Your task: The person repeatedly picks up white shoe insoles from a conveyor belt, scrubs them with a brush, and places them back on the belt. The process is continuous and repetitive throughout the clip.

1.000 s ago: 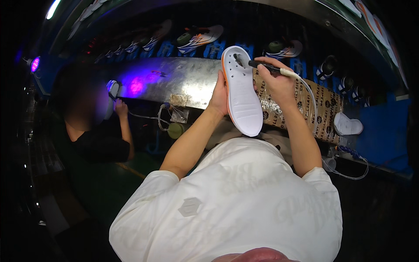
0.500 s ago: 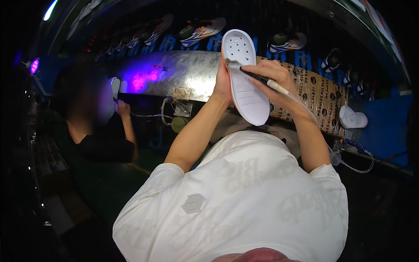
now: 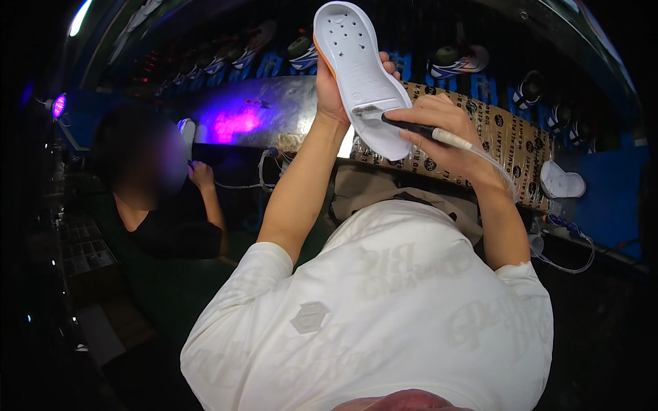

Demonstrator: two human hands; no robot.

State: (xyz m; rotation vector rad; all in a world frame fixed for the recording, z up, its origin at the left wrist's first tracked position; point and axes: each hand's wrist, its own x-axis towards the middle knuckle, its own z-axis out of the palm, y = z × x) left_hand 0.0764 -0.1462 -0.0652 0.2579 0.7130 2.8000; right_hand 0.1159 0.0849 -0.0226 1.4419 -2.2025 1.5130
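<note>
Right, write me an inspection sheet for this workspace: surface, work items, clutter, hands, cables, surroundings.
Surface: metal bench, its right part under a brown printed covering.
Work items: white shoe sole, orange along its left edge; black-handled brush, bristles at the sole's heel end.
Clutter: smaller white piece beyond the covering's right end.
Hands: left hand holds the sole; right hand grips the brush.
Cables: pale tube running from the brush handle.
Surroundings: row of shoes behind the bench; co-worker and purple lamp at left.
</note>
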